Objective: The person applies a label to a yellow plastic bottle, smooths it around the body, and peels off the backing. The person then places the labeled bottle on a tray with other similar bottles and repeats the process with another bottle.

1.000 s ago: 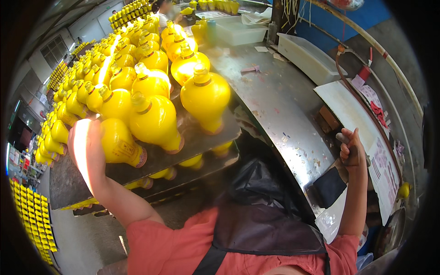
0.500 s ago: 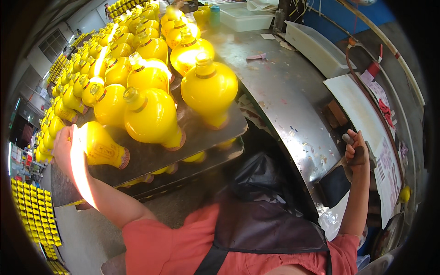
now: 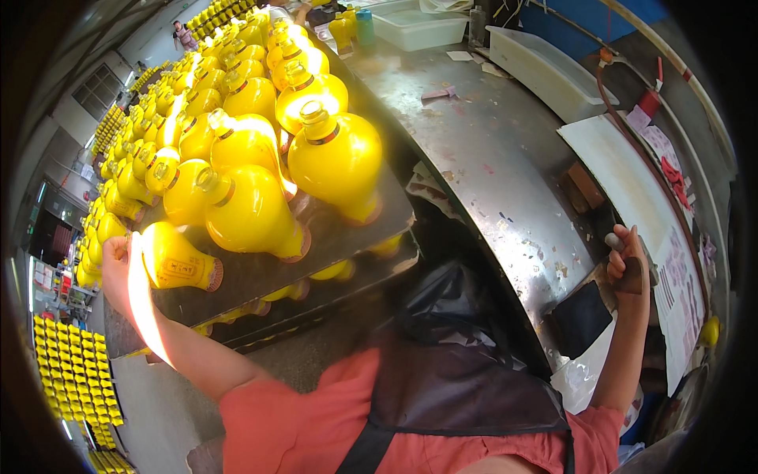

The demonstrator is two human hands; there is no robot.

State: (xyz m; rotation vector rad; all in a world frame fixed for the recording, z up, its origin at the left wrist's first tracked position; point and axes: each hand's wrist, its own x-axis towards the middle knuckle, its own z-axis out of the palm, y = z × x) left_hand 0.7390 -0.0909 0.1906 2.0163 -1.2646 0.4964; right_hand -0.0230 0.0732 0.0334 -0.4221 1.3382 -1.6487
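My left hand (image 3: 118,259) is closed around the neck end of a round-bodied yellow bottle (image 3: 175,257). The bottle leans, its patterned foot toward the right, on a dark board (image 3: 229,276); most of my fingers are hidden. Beside it stand more yellow bottles with glass necks, among them one large bottle (image 3: 251,212) and another (image 3: 338,162) at the board's right side. Off to the right, my right hand (image 3: 628,265) is raised over the bench edge, fingers loosely bent and apart, holding nothing I can see. A grey cover sits on one fingertip and a brown patch on the palm.
A metal bench (image 3: 489,150) with paint flecks runs along the right. White tubs (image 3: 545,75) stand on it, near a brown block (image 3: 583,188) and a pale sloping board (image 3: 632,182). Stacked yellow bottles (image 3: 75,371) fill the lower left; a person (image 3: 185,35) stands far back.
The view has shifted slightly, so the bottles and bench appear moved a little. My left hand stays at the same bottle. My right hand has turned slightly, with its fingers bent a bit differently.
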